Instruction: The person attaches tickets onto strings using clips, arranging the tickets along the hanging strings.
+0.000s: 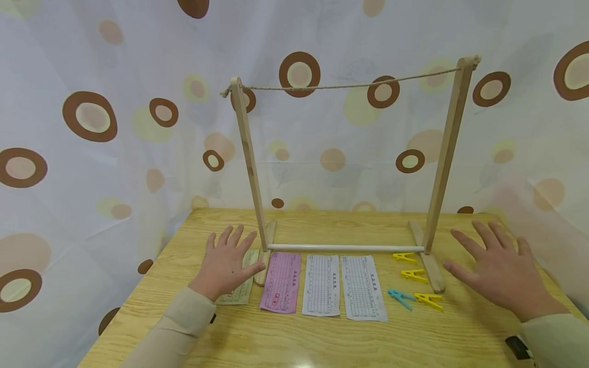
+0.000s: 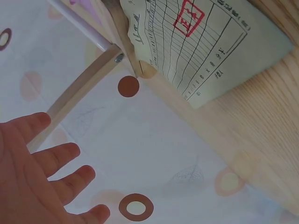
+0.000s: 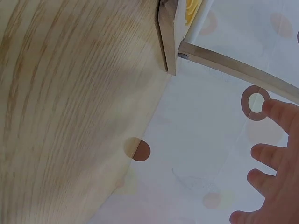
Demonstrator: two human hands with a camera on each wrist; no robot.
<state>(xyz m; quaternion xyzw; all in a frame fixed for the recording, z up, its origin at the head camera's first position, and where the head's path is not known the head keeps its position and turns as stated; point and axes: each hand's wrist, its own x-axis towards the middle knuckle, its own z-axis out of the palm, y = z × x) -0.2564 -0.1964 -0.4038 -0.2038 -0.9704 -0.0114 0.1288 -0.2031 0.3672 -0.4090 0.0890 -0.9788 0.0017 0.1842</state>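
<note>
My left hand (image 1: 227,266) hovers with spread fingers over a pale green printed slip (image 1: 246,294), covering part of it; the hand holds nothing. In the left wrist view the green slip (image 2: 210,46) shows a red stamp. To its right lie a pink slip (image 1: 281,281), also red-stamped, and two white slips (image 1: 321,286). My right hand (image 1: 503,276), fingers spread and nothing in it, is over the table's right side, beyond the wooden stand's right foot (image 1: 432,273). Three yellow clothespins (image 1: 414,276) and one blue clothespin (image 1: 402,297) lie left of that foot.
The wooden stand has a left post (image 1: 250,163) and a right post (image 1: 448,153), a sagging rope (image 1: 340,87) tied between their tops and a white rod (image 1: 345,248) low down. A patterned curtain (image 1: 322,133) surrounds the wood-grain table (image 1: 294,342).
</note>
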